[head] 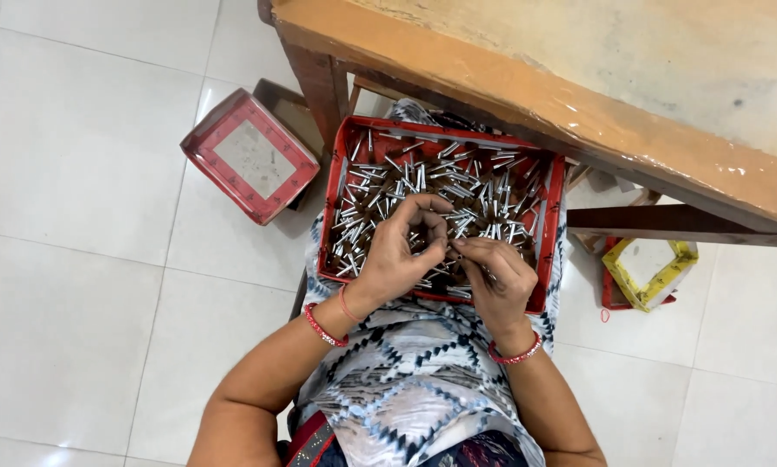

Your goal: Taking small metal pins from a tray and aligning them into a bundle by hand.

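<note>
Right there, at the centre of the head view, both hands met over a red tray [340, 195] resting on the person's lap. The left hand [400, 251] was curled in, fingers bent round toward the thumb, pinching something small at its tips; what exactly it gripped was too small to make out. The right hand [497, 275], just beside it at three o'clock, had its fingertips pressed up against the left's, closed in a pinch on the same tiny spot. The tray was filled with a heap of short silvery metal pins [484, 195], scattered every which way, most of them lying at twelve o'clock from the hands. Red bangles [324, 329] ringed the left wrist. A wooden table [579, 60] covered in clear plastic ran across from twelve to three o'clock, its edge overhanging the tray's far side. On the white tiled floor [77, 259], a red box lid [250, 156] lay tilted at ten o'clock, well apart from the hands, and a yellow box [650, 270] sat at three o'clock under the table's rail.
</note>
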